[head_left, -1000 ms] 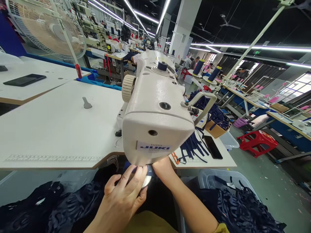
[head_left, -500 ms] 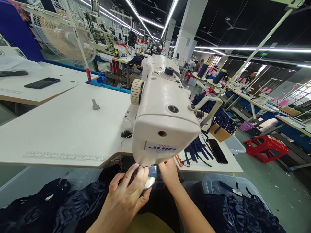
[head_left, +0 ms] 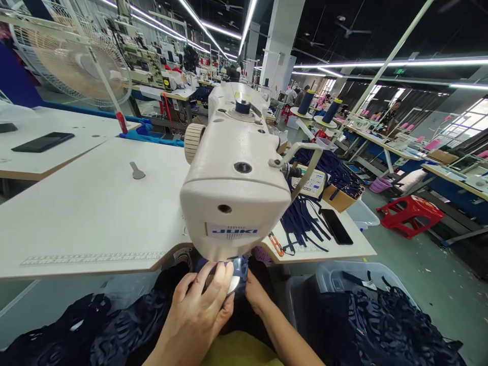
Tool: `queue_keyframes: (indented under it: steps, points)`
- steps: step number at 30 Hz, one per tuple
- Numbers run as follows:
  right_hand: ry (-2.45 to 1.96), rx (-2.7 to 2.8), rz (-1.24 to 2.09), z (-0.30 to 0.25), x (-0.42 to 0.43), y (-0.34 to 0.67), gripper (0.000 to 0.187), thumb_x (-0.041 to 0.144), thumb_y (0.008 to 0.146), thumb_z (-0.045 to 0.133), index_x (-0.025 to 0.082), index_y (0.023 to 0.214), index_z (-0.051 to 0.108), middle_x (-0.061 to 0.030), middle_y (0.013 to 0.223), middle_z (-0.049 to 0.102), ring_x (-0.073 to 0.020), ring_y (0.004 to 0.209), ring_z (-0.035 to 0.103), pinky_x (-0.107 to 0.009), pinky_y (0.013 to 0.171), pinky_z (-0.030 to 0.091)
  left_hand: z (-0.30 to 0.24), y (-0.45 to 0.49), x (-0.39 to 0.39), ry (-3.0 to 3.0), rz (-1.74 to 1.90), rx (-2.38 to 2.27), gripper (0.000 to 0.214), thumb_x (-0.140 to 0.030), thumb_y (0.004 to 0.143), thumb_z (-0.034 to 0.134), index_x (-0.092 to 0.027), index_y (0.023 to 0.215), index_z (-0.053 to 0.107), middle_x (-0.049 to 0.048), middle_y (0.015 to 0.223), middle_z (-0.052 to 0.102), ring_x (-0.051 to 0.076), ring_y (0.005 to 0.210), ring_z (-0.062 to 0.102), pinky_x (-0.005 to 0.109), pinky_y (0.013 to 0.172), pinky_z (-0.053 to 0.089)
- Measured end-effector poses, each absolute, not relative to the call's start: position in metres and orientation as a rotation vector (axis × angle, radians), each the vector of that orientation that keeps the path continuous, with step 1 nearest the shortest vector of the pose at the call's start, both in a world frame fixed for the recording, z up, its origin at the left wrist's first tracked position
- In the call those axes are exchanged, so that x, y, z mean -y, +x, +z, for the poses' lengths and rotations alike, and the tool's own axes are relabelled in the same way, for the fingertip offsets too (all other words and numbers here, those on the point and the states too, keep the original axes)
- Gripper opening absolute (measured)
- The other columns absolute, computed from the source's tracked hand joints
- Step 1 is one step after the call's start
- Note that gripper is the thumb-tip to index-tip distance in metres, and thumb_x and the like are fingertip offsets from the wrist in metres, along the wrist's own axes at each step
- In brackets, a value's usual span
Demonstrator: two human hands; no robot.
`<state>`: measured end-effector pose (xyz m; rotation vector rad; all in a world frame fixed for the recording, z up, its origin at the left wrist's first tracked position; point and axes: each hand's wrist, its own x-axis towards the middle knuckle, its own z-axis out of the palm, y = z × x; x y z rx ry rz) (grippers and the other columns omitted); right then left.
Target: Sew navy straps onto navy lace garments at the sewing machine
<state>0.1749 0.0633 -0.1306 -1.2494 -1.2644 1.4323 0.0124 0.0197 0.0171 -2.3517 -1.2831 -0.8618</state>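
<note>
A white sewing machine [head_left: 236,173] marked JUKI fills the middle, its head hanging over my hands. Beneath it, navy fabric [head_left: 240,267] lies around a rounded silver bed end [head_left: 234,285]. My left hand [head_left: 202,307] is closed on the fabric from the left, fingers across the top and thumb below the silver end. On the right, my right hand [head_left: 256,294] grips the fabric's other side, its fingertips partly hidden behind the cloth. The needle area is hidden by the machine head.
Navy straps [head_left: 303,223], an orange-handled tool [head_left: 276,245] and a phone [head_left: 337,226] lie right of the machine. A small grey metal piece [head_left: 136,171] rests on the left tabletop. Clear bins [head_left: 324,277] of navy garments flank my lap. A red stool [head_left: 410,215] stands right.
My right hand has come down and out from beneath the machine head, and more bunched fabric shows beside it. My left hand keeps its hold. The camera view has shifted slightly.
</note>
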Motion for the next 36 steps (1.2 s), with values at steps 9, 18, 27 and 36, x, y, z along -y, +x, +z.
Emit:
queue_keyframes:
  steps: [9,18,27,36]
  points:
    - [-0.88,1.425,1.782,-0.12,-0.052,0.152,0.029,0.039,0.071,0.073,0.025,0.096,0.069,-0.0007,0.096,0.067,-0.0209,0.102,0.06,-0.036,0.097,0.04,0.01,0.009,-0.012,-2.37,-1.091,1.323,0.023,-0.022,0.091,0.048,-0.024,0.108,0.063,0.0008,0.103,0.071,0.019,0.103,0.06,0.036,0.091,0.033]
    - [-1.109,1.289,1.93,-0.092,-0.053,0.284,0.05,0.058,0.061,0.076,0.014,0.065,0.055,0.0055,0.058,0.047,-0.0066,0.053,0.036,-0.02,0.054,0.031,-0.061,-0.087,-0.005,-2.63,-0.538,1.463,0.032,-0.005,0.083,0.039,-0.022,0.089,0.065,0.0026,0.083,0.068,0.017,0.073,0.064,0.033,0.076,0.047]
    - [-1.24,1.095,1.635,-0.04,-0.032,0.21,0.047,0.065,0.084,0.047,0.019,0.072,0.041,0.004,0.063,0.038,-0.0098,0.057,0.034,-0.023,0.055,0.031,-0.038,0.007,-0.008,-2.862,-0.804,1.244,0.026,-0.033,0.093,0.039,-0.02,0.108,0.056,0.005,0.091,0.071,0.015,0.08,0.067,0.024,0.071,0.054]
    - [-1.508,2.064,0.777,-0.037,-0.029,0.198,0.029,0.034,0.097,0.037,0.02,0.073,0.045,0.0018,0.063,0.047,-0.0133,0.059,0.044,-0.024,0.057,0.028,-0.031,0.015,-0.008,-2.783,-0.743,1.245,0.03,-0.022,0.093,0.03,-0.02,0.076,0.054,-0.0022,0.048,0.054,0.016,0.041,0.054,0.027,0.043,0.042]
